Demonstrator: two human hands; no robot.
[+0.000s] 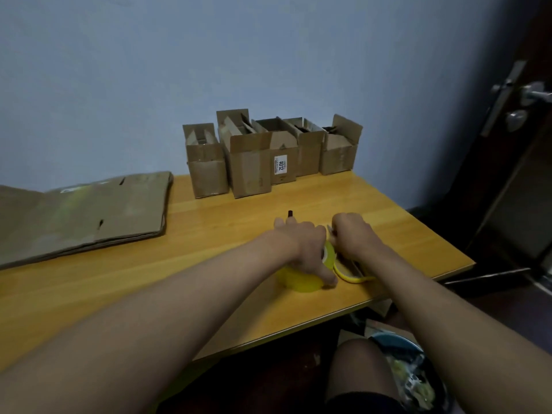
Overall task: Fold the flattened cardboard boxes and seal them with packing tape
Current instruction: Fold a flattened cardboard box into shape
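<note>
Now the left hand (309, 248) grips the tape roll (300, 279) on the table (209, 234); the right hand (354, 234) curls round a small tool, hard to identify.

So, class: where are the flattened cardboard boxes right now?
The flattened cardboard boxes lie stacked on the table's left side, against the wall.
</note>
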